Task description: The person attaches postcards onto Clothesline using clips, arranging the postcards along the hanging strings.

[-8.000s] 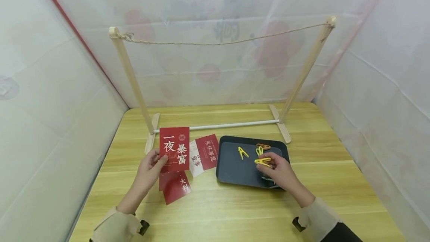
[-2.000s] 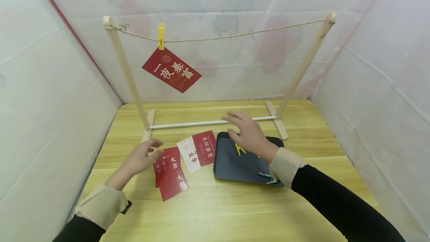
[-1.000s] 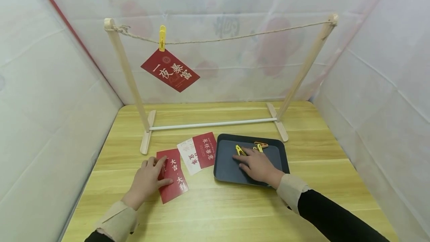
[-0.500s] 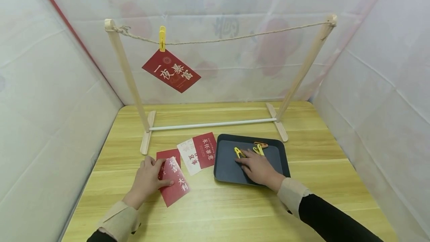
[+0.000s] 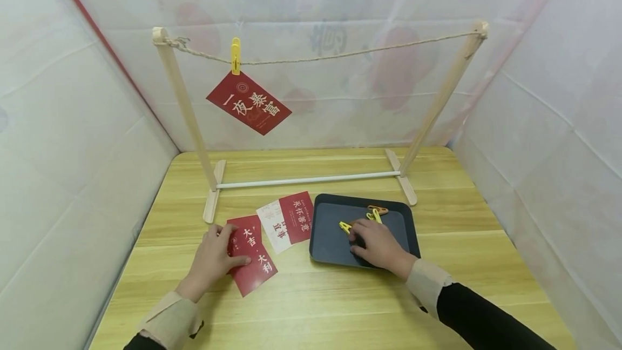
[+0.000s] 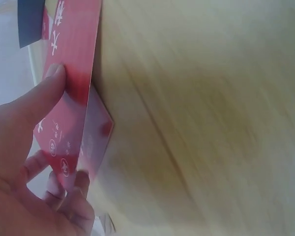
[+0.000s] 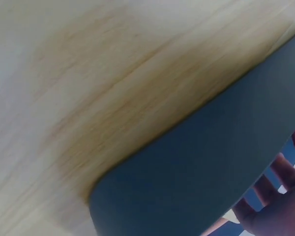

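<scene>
My left hand [image 5: 209, 258] holds a red card [image 5: 257, 274] with white characters, thumb on its face and fingers at its far edge. In the left wrist view the card [image 6: 76, 64] is tilted up, with another red card [image 6: 101, 130] beneath it. My right hand [image 5: 379, 244] is in the dark tray [image 5: 330, 255], fingers bent around the back end of a yellow clothespin [image 5: 345, 227]; its front end sticks out to the left. The tray wall hides the fingertips in the right wrist view. A further yellow clothespin [image 5: 376, 216] and an orange clothespin [image 5: 378, 209] lie behind the hand.
A twine line [image 5: 311, 60] runs between two wooden posts [image 5: 187, 107]. Near its left end a yellow clothespin [image 5: 235, 55] holds a slanted red card [image 5: 250, 104]. A white-and-red card [image 5: 274, 231] and a red card [image 5: 297, 215] overlap left of the tray.
Over these seconds a red card was clipped to the line. Both hands came down, the left taking up another red card, the right reaching into the tray and closing its fingers at a yellow clothespin.
</scene>
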`<action>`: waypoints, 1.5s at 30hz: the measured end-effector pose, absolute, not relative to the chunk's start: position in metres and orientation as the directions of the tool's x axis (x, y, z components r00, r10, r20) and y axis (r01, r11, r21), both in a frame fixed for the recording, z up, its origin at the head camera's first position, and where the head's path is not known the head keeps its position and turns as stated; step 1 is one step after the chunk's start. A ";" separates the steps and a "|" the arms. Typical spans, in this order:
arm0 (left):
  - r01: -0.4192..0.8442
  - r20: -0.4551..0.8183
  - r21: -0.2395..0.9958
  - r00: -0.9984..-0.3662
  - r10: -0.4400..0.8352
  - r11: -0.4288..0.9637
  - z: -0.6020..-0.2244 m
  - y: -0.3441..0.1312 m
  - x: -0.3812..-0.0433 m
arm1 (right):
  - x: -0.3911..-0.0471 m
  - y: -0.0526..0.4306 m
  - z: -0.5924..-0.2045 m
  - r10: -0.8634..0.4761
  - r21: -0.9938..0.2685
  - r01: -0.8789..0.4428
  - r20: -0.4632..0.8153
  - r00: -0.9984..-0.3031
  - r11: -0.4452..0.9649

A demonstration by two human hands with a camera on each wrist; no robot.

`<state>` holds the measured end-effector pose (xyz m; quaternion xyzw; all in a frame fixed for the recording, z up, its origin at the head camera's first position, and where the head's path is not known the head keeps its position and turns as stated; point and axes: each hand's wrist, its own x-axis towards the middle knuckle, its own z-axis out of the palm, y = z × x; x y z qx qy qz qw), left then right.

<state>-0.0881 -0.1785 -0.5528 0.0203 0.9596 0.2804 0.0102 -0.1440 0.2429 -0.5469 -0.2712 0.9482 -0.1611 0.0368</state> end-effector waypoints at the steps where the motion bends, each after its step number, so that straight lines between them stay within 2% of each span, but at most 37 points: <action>1: 0.029 -0.016 0.557 -0.999 0.045 0.830 -0.552 -0.179 -0.089 | -0.144 0.243 -0.546 -0.510 -0.321 -0.486 0.013 -0.860 0.813; 6: 0.012 -0.060 0.654 -0.996 0.068 0.756 -0.546 -0.179 -0.091 | -0.146 0.240 -0.539 -0.416 -0.321 -0.382 -0.039 -0.909 0.867; 11: 0.060 -0.019 0.765 -0.993 0.115 0.641 -0.542 -0.176 -0.093 | -0.151 0.238 -0.536 -0.347 -0.316 -0.305 -0.086 -0.934 0.898; 16: 0.109 0.030 0.851 -0.987 0.161 0.514 -0.535 -0.173 -0.093 | -0.154 0.241 -0.536 -0.318 -0.291 -0.279 -0.095 -0.943 0.915; 20: 0.078 0.011 0.927 -0.983 0.182 0.366 -0.530 -0.169 -0.091 | -0.156 0.242 -0.534 -0.314 -0.285 -0.274 -0.106 -0.944 0.919; 23: 0.051 -0.005 0.947 -0.984 0.176 0.317 -0.525 -0.166 -0.090 | -0.155 0.244 -0.532 -0.300 -0.322 -0.250 -0.114 -0.947 0.913; 33: 0.121 0.058 0.902 -0.985 0.161 0.415 -0.509 -0.165 -0.090 | -0.157 0.255 -0.526 -0.317 -0.562 -0.233 -0.056 -0.947 0.793; 38: 0.150 0.089 0.872 -0.985 0.151 0.466 -0.499 -0.167 -0.093 | -0.159 0.258 -0.517 -0.318 -0.640 -0.232 -0.020 -0.948 0.733; 45: 0.201 0.141 0.858 -0.977 0.160 0.472 -0.485 -0.166 -0.097 | -0.162 0.255 -0.497 -0.292 -0.698 -0.169 -0.060 -0.955 0.696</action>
